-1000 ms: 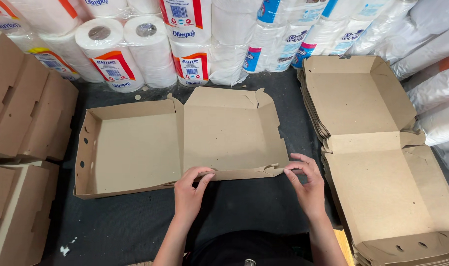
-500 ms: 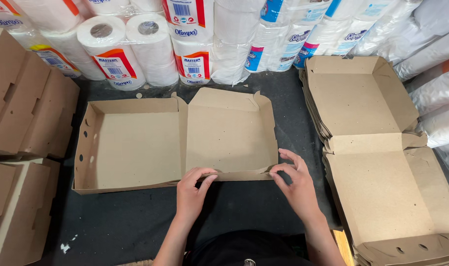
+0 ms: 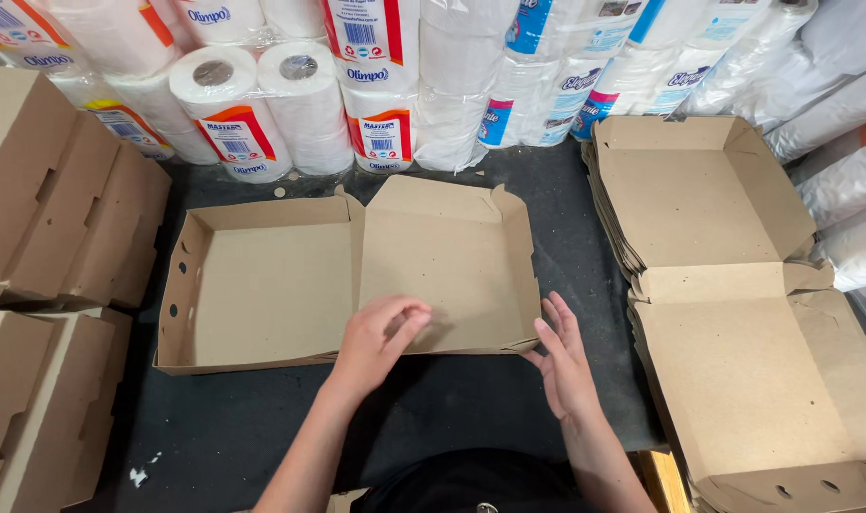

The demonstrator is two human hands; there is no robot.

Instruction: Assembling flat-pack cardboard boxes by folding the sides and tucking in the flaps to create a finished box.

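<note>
- One open cardboard box (image 3: 357,271) lies flat in the middle of the dark table (image 3: 262,418), its two halves hinged side by side: a tray half on the left with raised walls and small round holes along its left wall, and a second half on the right, slightly lifted at its near edge.
- The left hand (image 3: 376,337) rests over the near edge of the right half, close to the hinge; its fingers (image 3: 404,318) are loosely curled and lie on the cardboard, not closed round anything.
- The right hand (image 3: 561,366) stands edge-on at the near right corner of the same half, fingers (image 3: 556,323) straight and together, touching the corner flap without gripping it.
- Just right of the box sits one stack of unfolded box blanks (image 3: 727,313), the topmost lying open in two panels; it is close to the right hand but apart from the box.
- On the left are two piles of folded cardboard boxes (image 3: 62,218), one farther off and one nearer; how many boxes each holds I cannot tell.
- Along the far edge of the table runs a wall of wrapped paper rolls (image 3: 262,114), too many and too overlapped to count, with more wrapped packs (image 3: 841,133) at the right.
- Nothing lies between the hands and the box; a few white scraps (image 3: 143,470) dot the table near the left front.
</note>
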